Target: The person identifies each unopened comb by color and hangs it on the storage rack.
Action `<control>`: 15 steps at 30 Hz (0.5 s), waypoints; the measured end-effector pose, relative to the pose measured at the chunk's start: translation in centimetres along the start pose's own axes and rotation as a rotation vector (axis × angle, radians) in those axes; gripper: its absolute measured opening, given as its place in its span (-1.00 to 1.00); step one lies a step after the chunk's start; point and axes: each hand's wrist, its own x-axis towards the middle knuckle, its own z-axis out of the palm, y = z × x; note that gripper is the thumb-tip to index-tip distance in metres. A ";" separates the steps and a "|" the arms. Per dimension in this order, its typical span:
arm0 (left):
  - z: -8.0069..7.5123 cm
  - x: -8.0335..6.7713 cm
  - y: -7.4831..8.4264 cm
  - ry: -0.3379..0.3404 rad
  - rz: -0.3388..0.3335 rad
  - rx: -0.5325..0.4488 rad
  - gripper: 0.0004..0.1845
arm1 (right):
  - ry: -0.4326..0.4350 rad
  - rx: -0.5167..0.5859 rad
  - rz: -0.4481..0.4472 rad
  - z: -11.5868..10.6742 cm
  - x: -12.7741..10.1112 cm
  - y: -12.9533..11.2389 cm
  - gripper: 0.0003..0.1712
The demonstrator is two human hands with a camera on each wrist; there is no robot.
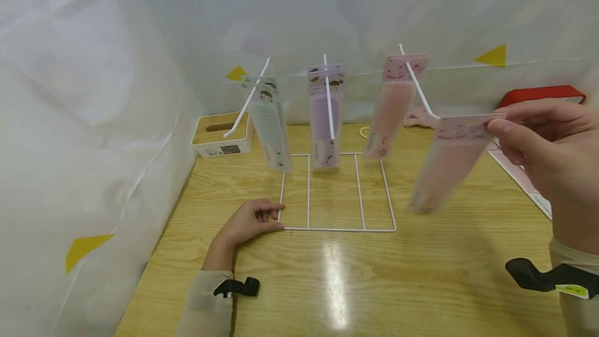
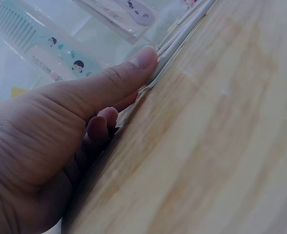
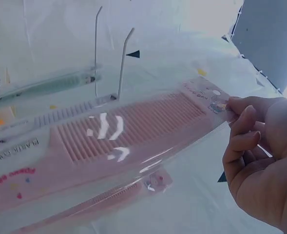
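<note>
My right hand (image 1: 559, 157) pinches the top corner of a packaged pink comb (image 1: 451, 165) between thumb and index finger. The comb hangs tilted, its header card right at the tip of the right-hand hook (image 1: 422, 92). More packaged pink combs (image 1: 393, 111) hang further back on that same hook. Purple combs (image 1: 325, 118) hang on the middle hook and green combs (image 1: 269, 124) on the left one. Down on the table, my left hand (image 1: 248, 221) grips the front left corner of the white wire rack's base (image 1: 337, 230), thumb along the wire in the left wrist view.
A tissue box with a wooden lid (image 1: 222, 131) stands at the back left of the wooden table (image 1: 355, 285). At the right back lies a red object (image 1: 543, 94), partly behind my right hand. A small yellow ring (image 1: 364, 132) lies behind the rack.
</note>
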 end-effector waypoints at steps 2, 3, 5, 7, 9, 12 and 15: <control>0.0 0.0 -0.1 -0.001 0.006 0.006 -0.53 | 0.055 -0.056 0.028 0.9 -0.1 -0.1 -0.85; 0.0 0.0 -0.1 -0.001 0.007 0.009 -0.53 | 0.081 -0.085 0.045 1.3 -0.1 -0.2 -0.84; 0.0 0.0 -0.1 -0.002 0.007 0.008 -0.53 | 0.131 -0.153 0.084 1.9 0.0 -0.3 -0.83; 0.0 0.0 -0.1 -0.001 0.004 0.007 -0.53 | 0.157 -0.196 0.121 2.3 0.1 -0.1 -0.82; 0.0 0.0 -0.1 0.001 -0.001 0.004 -0.53 | 0.128 -0.170 0.114 2.4 0.4 0.2 -0.81; 0.1 0.0 0.0 0.007 -0.004 0.014 -0.54 | 0.084 -0.128 0.101 2.5 0.6 0.8 -0.81; 0.2 0.0 0.3 0.012 -0.007 0.029 -0.54 | 0.048 -0.108 0.077 2.5 0.9 1.3 -0.82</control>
